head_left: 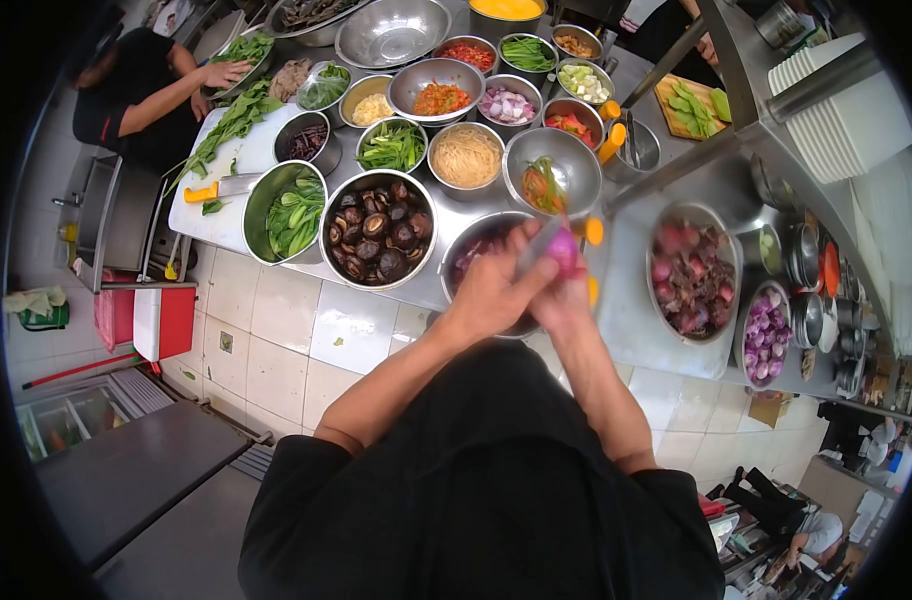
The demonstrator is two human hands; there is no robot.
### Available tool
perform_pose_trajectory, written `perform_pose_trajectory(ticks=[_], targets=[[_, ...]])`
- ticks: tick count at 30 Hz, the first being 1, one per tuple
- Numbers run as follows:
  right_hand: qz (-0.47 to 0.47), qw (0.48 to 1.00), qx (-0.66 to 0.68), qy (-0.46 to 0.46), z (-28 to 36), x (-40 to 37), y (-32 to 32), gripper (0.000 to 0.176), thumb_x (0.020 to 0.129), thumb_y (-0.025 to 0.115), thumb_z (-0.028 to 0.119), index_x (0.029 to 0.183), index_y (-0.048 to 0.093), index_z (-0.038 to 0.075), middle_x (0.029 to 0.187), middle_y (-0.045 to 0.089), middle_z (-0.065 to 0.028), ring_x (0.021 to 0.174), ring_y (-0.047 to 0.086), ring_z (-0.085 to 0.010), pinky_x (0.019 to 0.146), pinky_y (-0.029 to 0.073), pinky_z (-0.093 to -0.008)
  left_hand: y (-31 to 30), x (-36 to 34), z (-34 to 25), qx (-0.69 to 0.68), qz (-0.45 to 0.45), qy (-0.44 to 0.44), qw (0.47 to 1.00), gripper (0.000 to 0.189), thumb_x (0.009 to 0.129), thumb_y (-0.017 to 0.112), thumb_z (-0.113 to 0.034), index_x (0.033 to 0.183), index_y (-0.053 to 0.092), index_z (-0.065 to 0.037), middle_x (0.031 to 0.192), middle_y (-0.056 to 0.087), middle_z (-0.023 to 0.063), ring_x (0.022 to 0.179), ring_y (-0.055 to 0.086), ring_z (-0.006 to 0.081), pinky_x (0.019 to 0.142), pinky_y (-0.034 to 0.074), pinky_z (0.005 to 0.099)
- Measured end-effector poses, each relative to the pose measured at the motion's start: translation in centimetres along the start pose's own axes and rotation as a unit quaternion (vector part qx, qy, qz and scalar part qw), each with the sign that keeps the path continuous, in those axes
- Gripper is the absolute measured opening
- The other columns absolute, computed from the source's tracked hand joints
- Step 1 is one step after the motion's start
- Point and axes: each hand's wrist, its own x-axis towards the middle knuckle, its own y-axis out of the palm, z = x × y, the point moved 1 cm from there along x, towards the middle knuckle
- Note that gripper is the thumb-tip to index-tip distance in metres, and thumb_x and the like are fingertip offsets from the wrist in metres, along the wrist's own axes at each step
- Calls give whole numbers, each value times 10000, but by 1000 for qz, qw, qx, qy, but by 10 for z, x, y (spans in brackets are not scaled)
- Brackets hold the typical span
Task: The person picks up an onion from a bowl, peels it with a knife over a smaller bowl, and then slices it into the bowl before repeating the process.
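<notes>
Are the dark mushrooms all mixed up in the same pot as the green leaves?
No, the mushrooms are in one pot and the green leaves are in another beside it.

Hands (494, 292) with knife (537, 247) and purple onion (563, 254) over steel bowl (486, 224)
</notes>
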Motion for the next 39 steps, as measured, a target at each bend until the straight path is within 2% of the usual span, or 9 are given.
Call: perform_pose_trajectory(ticks=[10,13,16,19,23,28,31,35,39], targets=[[-62,995,-62,-45,-2,2,-8,529,979,411,544,1007,536,30,873,558,-68,846,551,-183,795,462,-315,0,-5,-9,-27,-10,-26,999,635,941,508,-568,731,622,20,571,514,17,571,465,83,507,394,277],[-139,984,-78,-75,-4,-1,-2,586,921,453,629,1010,546,57,884,575,-49,828,577,-171,770,489,-324,4,-5,-6,-64,-57,-31,996,491,960,543,-438,902,679,30,593,579,125,583,533,123,562,441,317],[-153,978,-108,-95,-4,0,-13,614,877,490,674,1005,556,78,877,574,-32,813,574,-159,748,493,-324,5,-4,-2,-63,-89,-1,994,486,959,554,-420,852,670,40,590,577,133,572,530,122,542,435,333],[-181,969,-123,-114,-3,3,-11,583,892,472,665,959,533,89,795,577,-27,702,585,-128,633,501,-292,5,-13,-18,-9,-64,23,998,527,958,573,-427,706,606,34,535,474,22,541,414,77,471,357,292],[-186,965,-148,-114,4,3,-22,544,903,471,653,915,525,112,734,555,-8,639,555,-111,554,457,-274,7,-17,-9,27,-51,98,994,485,969,573,-369,699,610,32,506,440,8,525,389,78,447,340,296],[-244,951,-133,-138,17,4,-9,488,932,481,600,902,514,114,676,546,-21,543,539,-146,453,381,-268,-7,-23,-2,33,-73,68,994,489,962,572,-404,756,658,31,543,569,52,525,455,81,474,399,313],[-297,939,-109,-131,20,1,-5,425,956,488,528,908,515,106,692,558,-35,534,545,-173,453,385,-269,-22,-16,8,168,-45,-39,984,503,953,579,-416,770,654,46,560,597,112,528,512,100,496,429,325],[-286,952,-67,-84,20,-1,-8,380,973,465,466,910,529,97,708,563,-50,546,548,-186,458,385,-274,-29,-11,18,289,-47,-59,954,435,897,648,-350,817,643,78,610,609,226,593,652,336,574,481,404],[-154,987,-42,-16,22,-3,-21,344,969,433,400,950,557,80,772,554,-72,662,523,-195,537,390,-293,-31,-8,25,294,-37,-48,954,342,832,702,-236,901,639,93,730,639,277,703,660,390,648,501,420]])
